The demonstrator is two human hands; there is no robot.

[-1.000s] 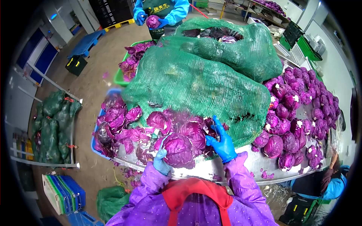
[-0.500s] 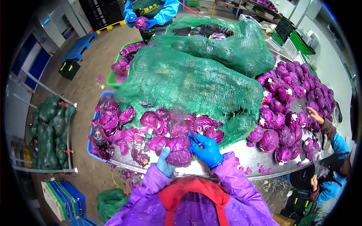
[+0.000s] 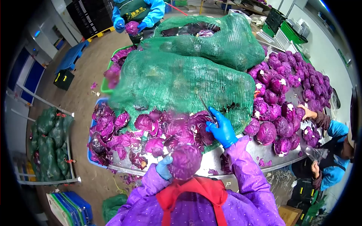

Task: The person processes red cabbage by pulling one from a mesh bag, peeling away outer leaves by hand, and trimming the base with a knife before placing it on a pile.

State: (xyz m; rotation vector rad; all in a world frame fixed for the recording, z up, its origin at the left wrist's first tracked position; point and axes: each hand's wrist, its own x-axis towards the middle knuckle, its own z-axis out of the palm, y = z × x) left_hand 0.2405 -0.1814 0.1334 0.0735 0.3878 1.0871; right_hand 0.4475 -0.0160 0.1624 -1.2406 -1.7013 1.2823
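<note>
1. Cupping the red cabbage [image 3: 184,161] from its left side, my left hand [image 3: 164,168] is gripping it with curled fingers at six o'clock. It is hanging just off the near edge of the table [image 3: 264,152], close to my chest. I am judging that this is keeping the head steady and clear of the scraps.
2. I am closing my right hand [image 3: 222,130] around the handle of a knife [image 3: 205,106], at one o'clock from the cabbage. The thin blade is pointing up toward eleven o'clock, over the green net sack [image 3: 181,81]. That is probably keeping the edge away from my other hand.
3. Loose leaves [image 3: 151,128] are lying heaped along the table between my hands and the sack, within easy reach of both.
4. Whole heads [image 3: 286,94] are sitting piled at two o'clock, and a co-worker's hand [image 3: 307,112] is reaching into them. Another person in blue sleeves [image 3: 154,11] is holding a head at twelve o'clock, beyond a second sack.
5. Comparing with half a second ago, the cabbage is no longer resting among the leaves on the table edge, having come off it toward me.
6. My right hand, which was pressing the knife against that head, is now standing apart from it, farther up and to the right, with the blade raised.
</note>
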